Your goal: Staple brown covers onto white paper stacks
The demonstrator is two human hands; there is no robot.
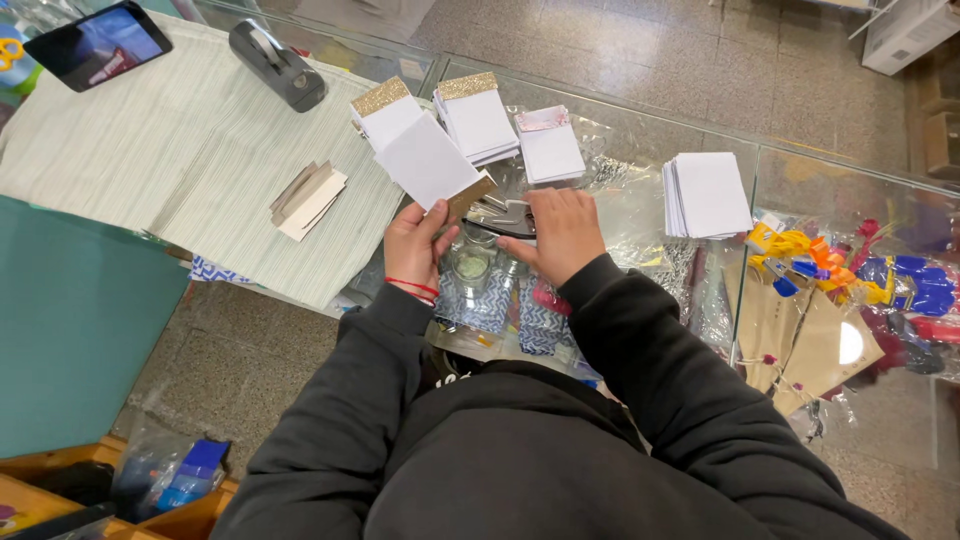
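A white card with a gold glitter band [432,165] is held up just above the glass counter [640,140], tilted, its glitter end lowest and pinched in the left hand [415,245], whose grip is closed on that end between thumb and fingers. The right hand [562,232] lies just beside it, palm down, fingers curled over a dark hole punch [505,217] that rests on the glass; whether that grip is clamped tight or only resting cannot be told. Behind the card, on the counter, stand two stacks of like white cards with gold tops [478,115], side by side, then a smaller stack with a pinkish top [548,145], and farther right a plain white stack [708,195], well apart from the hands. Crinkled clear cellophane [625,205] spreads under and between these stacks. To the left a pale green striped cloth [180,150] covers the counter, bearing a small fan of beige card strips [308,198], a dark tape dispenser [277,65] and a phone [98,44] at the far corner. Under the glass on the right lie brown paper bags [790,330] and bright ribbon bows in yellow, orange and blue [850,270]. A red thread bracelet [412,288] circles the left wrist, and black sleeves [640,340] fill the foreground
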